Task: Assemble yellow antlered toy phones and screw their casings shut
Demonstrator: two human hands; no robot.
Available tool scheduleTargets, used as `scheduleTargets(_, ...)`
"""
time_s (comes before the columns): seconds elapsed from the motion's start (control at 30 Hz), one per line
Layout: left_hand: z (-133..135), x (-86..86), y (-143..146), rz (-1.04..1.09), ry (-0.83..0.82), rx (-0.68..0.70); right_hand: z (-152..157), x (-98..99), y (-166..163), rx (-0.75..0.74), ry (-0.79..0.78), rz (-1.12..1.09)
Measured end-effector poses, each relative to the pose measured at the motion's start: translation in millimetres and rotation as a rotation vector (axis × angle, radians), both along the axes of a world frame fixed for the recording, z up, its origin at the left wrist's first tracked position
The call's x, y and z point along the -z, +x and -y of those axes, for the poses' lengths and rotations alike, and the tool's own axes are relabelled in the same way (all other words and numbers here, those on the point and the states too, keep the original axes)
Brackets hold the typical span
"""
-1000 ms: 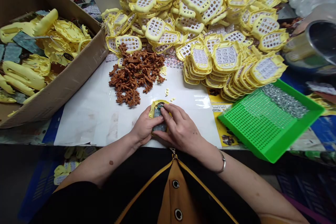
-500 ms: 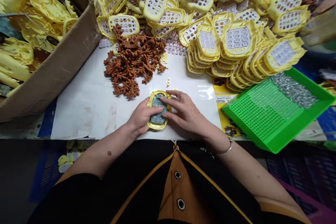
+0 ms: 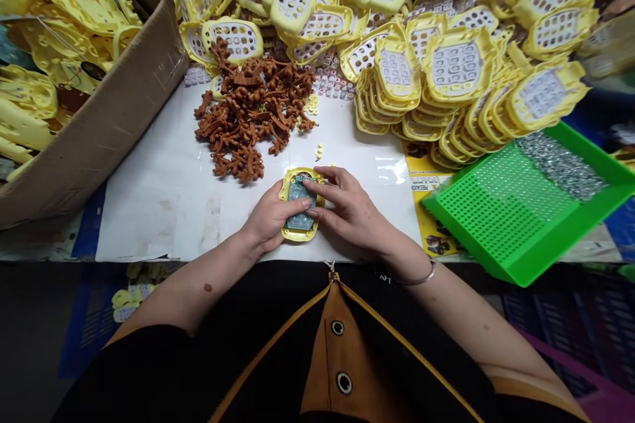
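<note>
A yellow plastic shell (image 3: pixel 294 232) lies on the white sheet (image 3: pixel 169 205) near the table's front edge, with a green circuit board (image 3: pixel 300 193) set in it. My left hand (image 3: pixel 270 219) grips the shell's left side, thumb resting on the board. My right hand (image 3: pixel 350 211) holds the shell's right side, its fingertips pressed on the board. A few tiny pale parts (image 3: pixel 319 149) lie just beyond the shell.
A heap of brown rubber pieces (image 3: pixel 253 115) sits beyond my hands. Many yellow keypad shells (image 3: pixel 421 33) are piled and stacked at the back. A cardboard box (image 3: pixel 106 112) of yellow parts stands left. A green perforated tray (image 3: pixel 501 211) with screws (image 3: pixel 560 165) lies right.
The view has dipped and shifted, so the piles sit higher in frame. My right fingers have slid from the board's top to spread over its right side; the shell stays put.
</note>
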State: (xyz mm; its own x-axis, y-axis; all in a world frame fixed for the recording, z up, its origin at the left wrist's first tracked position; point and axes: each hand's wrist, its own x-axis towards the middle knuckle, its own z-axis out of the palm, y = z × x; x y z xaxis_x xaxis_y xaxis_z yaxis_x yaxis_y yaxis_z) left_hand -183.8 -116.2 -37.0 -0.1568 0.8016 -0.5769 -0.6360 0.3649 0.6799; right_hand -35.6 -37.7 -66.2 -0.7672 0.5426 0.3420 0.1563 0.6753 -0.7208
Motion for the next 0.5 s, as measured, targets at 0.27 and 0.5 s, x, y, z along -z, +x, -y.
scheduleTargets(0.27, -0.3, 0.5, 0.7, -0.030, 0.002, -0.014, -2.1, 1.1, -4.0, -0.013, 0.007, -0.002)
scheduleTargets(0.5, -1.0, -10.3, -3.7, -0.107, -0.047, 0.058, 7.1, -31.9, 45.0, 0.168, 0.271, 0.025)
